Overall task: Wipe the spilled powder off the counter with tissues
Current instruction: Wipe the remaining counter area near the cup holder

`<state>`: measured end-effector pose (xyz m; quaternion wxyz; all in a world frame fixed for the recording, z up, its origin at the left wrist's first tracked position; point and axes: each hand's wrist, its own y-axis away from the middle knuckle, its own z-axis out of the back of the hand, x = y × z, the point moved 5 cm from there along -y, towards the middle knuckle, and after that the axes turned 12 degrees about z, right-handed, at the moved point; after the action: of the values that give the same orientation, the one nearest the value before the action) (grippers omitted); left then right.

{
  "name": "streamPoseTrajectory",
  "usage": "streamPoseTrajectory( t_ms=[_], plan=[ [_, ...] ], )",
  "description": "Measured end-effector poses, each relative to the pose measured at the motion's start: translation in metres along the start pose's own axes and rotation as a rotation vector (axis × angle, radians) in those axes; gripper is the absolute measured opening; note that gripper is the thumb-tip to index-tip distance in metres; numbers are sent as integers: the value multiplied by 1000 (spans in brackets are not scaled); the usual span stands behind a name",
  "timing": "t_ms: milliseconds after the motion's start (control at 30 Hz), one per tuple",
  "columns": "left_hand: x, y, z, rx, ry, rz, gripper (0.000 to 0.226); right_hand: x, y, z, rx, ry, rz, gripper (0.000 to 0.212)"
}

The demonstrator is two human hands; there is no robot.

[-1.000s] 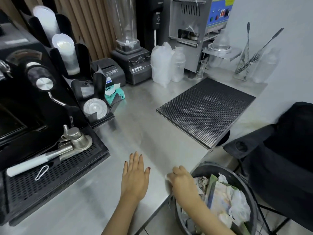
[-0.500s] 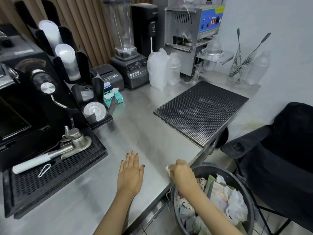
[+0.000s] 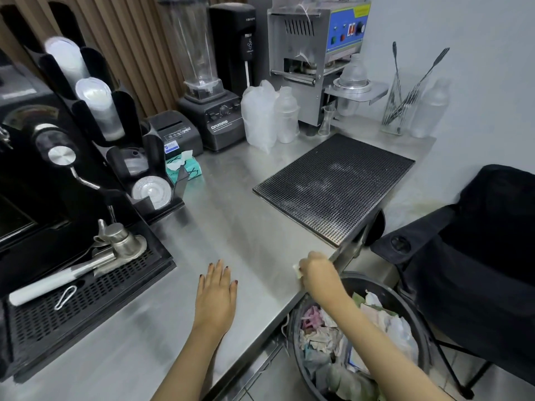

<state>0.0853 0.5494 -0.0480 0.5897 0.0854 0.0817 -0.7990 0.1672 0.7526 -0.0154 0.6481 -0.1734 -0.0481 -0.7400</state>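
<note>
Pinching a small white tissue (image 3: 297,270), right hand (image 3: 317,274) is curled tight round it at the near right edge of the steel counter (image 3: 231,224), knuckles up, just above the bin (image 3: 385,286) of crumpled paper. Left hand (image 3: 215,296) lies flat on the counter, fingers straight and together, holding nothing, just left of the right hand. Teal tissue box (image 3: 183,169) sits far left beside the cup rack (image 3: 157,153). Black mesh mat (image 3: 333,186) far right shows whitish smears
</note>
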Motion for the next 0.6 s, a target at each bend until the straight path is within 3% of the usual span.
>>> streamPoseTrajectory(
  t_ms=[67, 167, 233, 333, 433, 533, 600],
  plan=[
    [-6, 5, 2, -77, -59, -97, 35, 4, 24, -4, 46, -69, 19, 12],
    [-16, 9, 1, -179, -213, -259, 5, -27, 54, 3, 12, -232, -216, 10],
    [-27, 6, -4, -92, -161, -232, 28, -49, 70, 12, -75, -325, -373, 19],
    [-60, 3, -3, -36, 14, -264, 10, -67, 83, 11, -77, -363, -484, 28],
    [-83, 3, -18, 105, 91, -214, 45, -76, 86, 6, -82, -328, -516, 12],
    [-86, 7, -31, 144, -5, -200, 77, -78, 83, 6, -97, -323, -489, 18],
    [-85, 7, -33, 134, -33, -199, 82, -79, 79, 6, -81, -294, -462, 22]
  ],
)
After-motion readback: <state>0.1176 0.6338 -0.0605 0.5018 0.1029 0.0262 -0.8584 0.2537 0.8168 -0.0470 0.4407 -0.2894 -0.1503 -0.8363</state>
